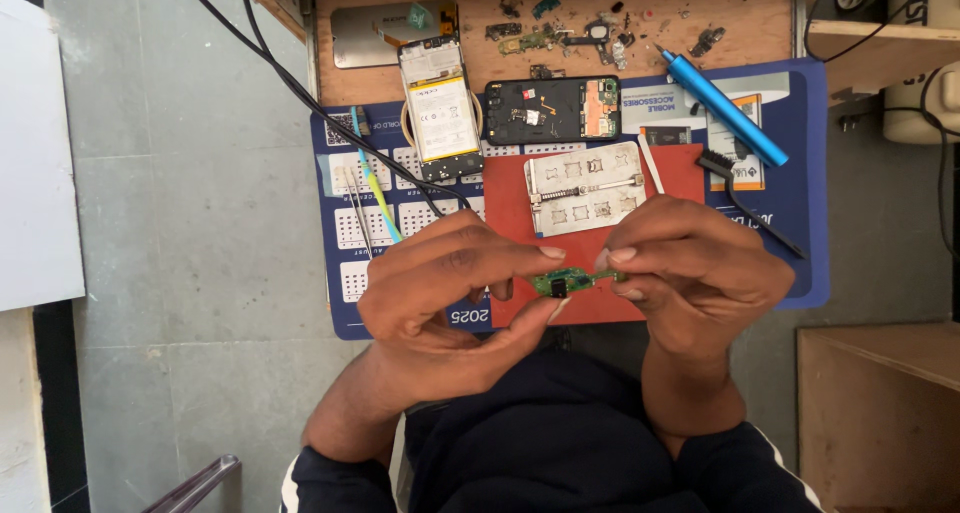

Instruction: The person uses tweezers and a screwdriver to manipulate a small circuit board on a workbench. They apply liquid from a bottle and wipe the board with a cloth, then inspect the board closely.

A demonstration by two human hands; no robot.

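Note:
A small green circuit board is pinched between both hands just above the near edge of the red pad. My left hand grips its left end with thumb and forefinger. My right hand holds its right end with the fingertips. Beyond my hands lies a metal board holder on the red pad. Farther back are an opened phone with its battery showing and a black phone frame.
A blue work mat covers the small wooden table. A blue screwdriver, a black brush, tweezers and loose phone parts lie around. Black cables cross at left. A wooden box stands at right.

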